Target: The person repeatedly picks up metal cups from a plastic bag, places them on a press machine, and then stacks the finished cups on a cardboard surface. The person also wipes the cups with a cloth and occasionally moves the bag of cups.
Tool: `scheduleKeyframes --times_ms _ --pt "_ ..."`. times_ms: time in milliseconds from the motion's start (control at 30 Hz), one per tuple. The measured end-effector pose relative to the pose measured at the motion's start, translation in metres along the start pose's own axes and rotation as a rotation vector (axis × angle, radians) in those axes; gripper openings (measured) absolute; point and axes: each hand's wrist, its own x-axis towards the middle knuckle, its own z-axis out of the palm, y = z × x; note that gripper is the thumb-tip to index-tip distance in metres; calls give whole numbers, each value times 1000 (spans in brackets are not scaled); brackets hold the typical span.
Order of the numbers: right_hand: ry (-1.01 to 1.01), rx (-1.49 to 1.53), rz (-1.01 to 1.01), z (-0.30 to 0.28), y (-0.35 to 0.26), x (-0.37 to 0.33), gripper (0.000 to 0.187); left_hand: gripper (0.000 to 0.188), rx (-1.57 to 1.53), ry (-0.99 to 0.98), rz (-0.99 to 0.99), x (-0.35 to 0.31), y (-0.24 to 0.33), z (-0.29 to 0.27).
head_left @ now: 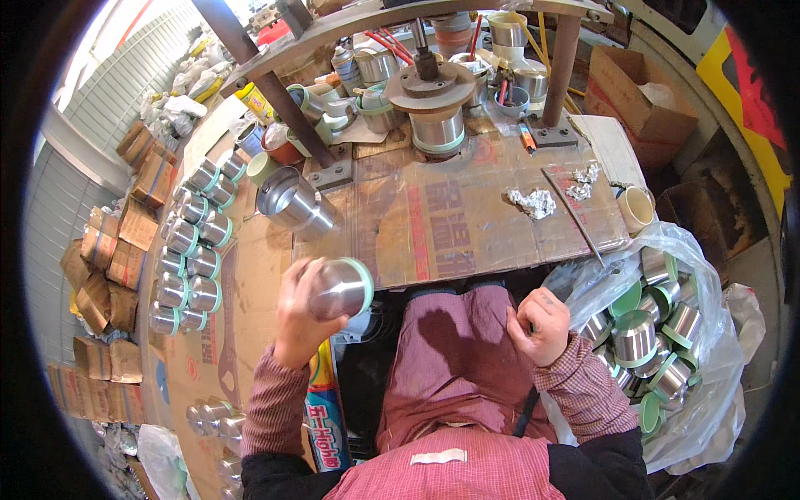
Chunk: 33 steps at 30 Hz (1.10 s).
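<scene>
The left hand [298, 310] grasps a steel cup [343, 288] jutting rightward; the right hand [542, 325] is clenched.

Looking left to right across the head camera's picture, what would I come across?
Brown cardboard boxes, rows of steel cups, the left hand holding a single cup, a round metal disc, the right hand, a clear plastic bag.

We count one left hand [295, 315], one held steel cup [340, 289] and one large steel vessel [310, 210] left of centre; right of centre, one right hand [542, 323], one rod [572, 215], one cream cup [637, 210]. Overlapping cups [204, 262] at far left: uncountable.
</scene>
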Motion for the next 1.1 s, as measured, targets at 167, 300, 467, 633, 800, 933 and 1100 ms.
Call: scheduleKeyframes --times_ms 167,300,467,633,800,933,1100 --pt "12 -2 -47 4 6 14 36 92 -65 -85 6 64 2 47" --pt "7 51 -41 11 13 35 32 116 -346 145 -90 55 -8 80" --pt "59 132 32 44 46 94 23 138 -844 217 -285 39 -13 104" --pt "242 242 268 113 107 181 72 136 -845 260 -271 59 -8 101" --pt "345 253 311 173 135 256 120 129 -745 339 -251 114 0 103" --pt "332 290 342 171 129 267 122 121 -663 588 -157 168 6 121" --pt "403 812 458 102 90 186 106 122 -762 543 -198 238 5 149"
